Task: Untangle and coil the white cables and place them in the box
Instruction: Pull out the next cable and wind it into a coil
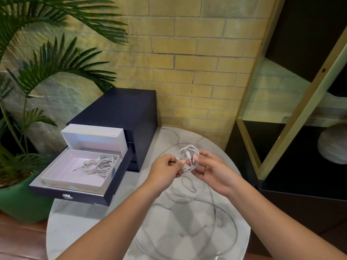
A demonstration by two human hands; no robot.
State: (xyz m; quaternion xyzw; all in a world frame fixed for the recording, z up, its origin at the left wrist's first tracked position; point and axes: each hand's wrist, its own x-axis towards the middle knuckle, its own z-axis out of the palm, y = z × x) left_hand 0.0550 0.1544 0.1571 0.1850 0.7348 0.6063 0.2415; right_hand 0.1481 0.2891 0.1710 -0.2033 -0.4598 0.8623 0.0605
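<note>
Loose white cables (216, 209) sprawled on marble table (78, 228) nearest cam. Above them, left hand (165, 170) & right hand (210, 169) both pinched shut on coiled cable (188, 156), held mid-air. Further left, white box (62, 175) w/ coiled cables (98, 166) inside, in open drawer (78, 196).

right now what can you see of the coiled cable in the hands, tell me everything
The coiled cable is thin, white and rubbery-looking, wound into a small round bundle of several loops. It is held above the marble table, not resting on it. The left hand pinches its left side and the right hand grips its right side, thumb across the loops. Small connector ends show at the middle of the coil. A loose tail seems to hang from the bottom toward more cable lying on the table.
</note>
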